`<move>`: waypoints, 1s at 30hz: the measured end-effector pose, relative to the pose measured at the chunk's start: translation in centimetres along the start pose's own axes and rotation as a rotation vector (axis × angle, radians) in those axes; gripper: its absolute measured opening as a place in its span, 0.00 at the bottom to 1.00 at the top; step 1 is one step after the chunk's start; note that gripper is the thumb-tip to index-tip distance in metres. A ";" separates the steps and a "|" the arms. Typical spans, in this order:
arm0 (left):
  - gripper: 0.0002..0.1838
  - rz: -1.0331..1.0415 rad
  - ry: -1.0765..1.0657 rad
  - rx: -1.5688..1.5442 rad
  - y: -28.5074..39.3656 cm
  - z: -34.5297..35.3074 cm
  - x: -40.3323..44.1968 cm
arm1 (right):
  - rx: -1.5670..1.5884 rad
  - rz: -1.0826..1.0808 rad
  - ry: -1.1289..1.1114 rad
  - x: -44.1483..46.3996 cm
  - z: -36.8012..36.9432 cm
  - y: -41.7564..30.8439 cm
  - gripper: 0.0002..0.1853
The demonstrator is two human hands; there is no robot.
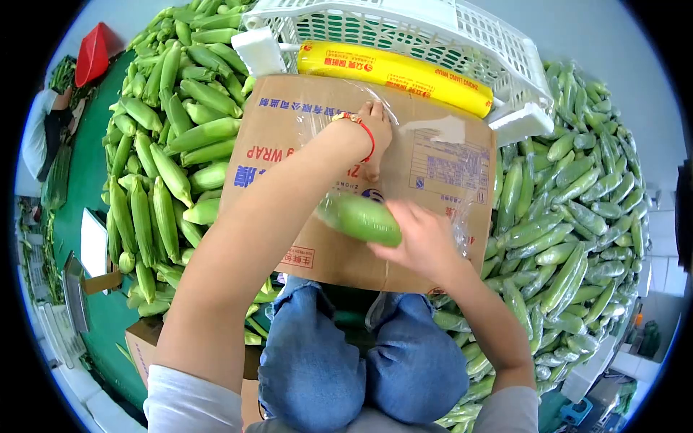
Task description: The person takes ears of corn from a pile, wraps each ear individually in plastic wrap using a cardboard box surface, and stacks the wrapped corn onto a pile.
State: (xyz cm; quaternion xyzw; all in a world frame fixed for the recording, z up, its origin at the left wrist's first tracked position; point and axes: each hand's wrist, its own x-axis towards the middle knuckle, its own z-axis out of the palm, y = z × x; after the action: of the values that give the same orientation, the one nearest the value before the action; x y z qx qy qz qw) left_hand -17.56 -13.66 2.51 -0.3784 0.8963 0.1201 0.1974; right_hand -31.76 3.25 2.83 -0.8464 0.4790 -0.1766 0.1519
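My right hand is closed round one end of a green ear of corn, which lies slantwise over the cardboard and looks partly covered in clear film. Farther forward, my left hand rests on the cardboard with its fingers apart, touching clear film; it wears a red string at the wrist. Beyond it a yellow roll of wrap sits on a white holder at the cardboard's far edge.
Unwrapped corn is heaped on the left, film-wrapped corn on the right. A white plastic basket stands behind the roll. At the far left are a red container and another person.
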 end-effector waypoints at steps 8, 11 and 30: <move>0.52 0.073 0.187 -0.073 -1.0 1.6 -0.6 | 0.366 0.028 -0.558 -8.3 -2.4 -0.5 0.32; 0.35 0.047 0.688 -0.765 -0.3 2.8 -3.3 | 0.609 0.395 -0.313 -10.5 -4.6 0.5 0.34; 0.18 -0.089 0.924 -2.214 3.9 5.0 -9.1 | 1.001 0.444 -0.217 -2.6 -0.5 -1.2 0.42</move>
State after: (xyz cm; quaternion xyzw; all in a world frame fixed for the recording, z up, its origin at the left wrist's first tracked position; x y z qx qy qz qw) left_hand -13.28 -3.49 2.35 -0.3806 0.2789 0.6714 -0.5714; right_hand -32.35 5.99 3.42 -0.5630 0.4850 -0.2581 0.6174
